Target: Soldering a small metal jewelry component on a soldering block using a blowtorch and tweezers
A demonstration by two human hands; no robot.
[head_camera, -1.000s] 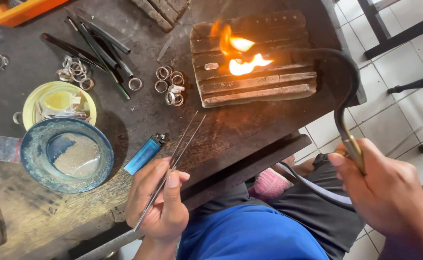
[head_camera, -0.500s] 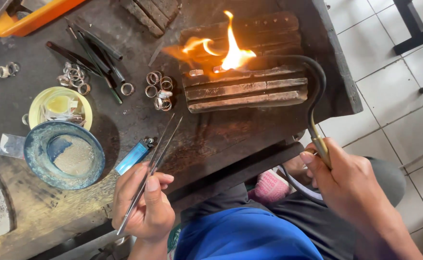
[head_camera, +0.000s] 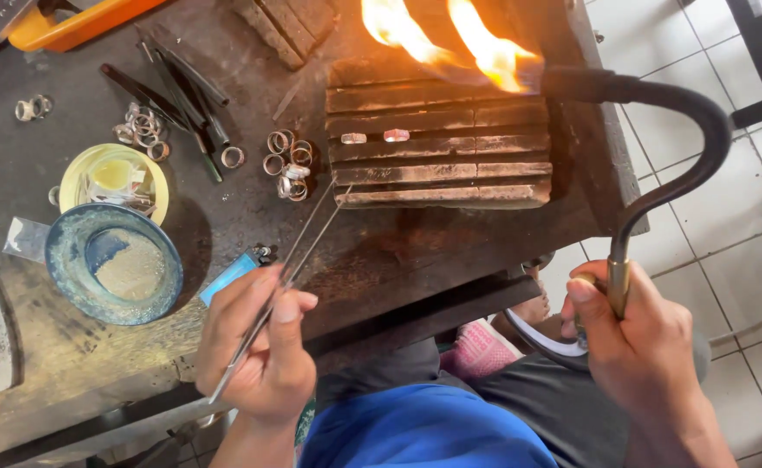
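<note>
Surface: dark, scorched and worn, carrying everything below; its near edge sits just above the person's lap.
Charred block: a slab of stacked, grooved slats lying flat at the far right of the surface.
Torch: a dark curved pipe rising from a brass grip, its nozzle pointing left over the block's far edge.
Flame: two orange tongues streaming left from the nozzle, above the block's far side.
Right hand: fingers wrapped tight round the brass grip, thumb pressed on top, held off the right edge of the surface.
Left hand: thumb and forefinger pinching the tweezers near their middle, at the near edge of the surface.
Blue bowl: round, with pale residue inside, left of the left hand.
Yellow dish: just behind the bowl, touching its rim.
Tweezers: long and thin, slanting up to the right, tips slightly apart just before the block's near-left corner.
Blue lighter: lying beside the left hand.
Rings on the surface: a cluster of metal bands just left of the block.
Rings on the block: two small bands in a groove, one glowing reddish.
</note>
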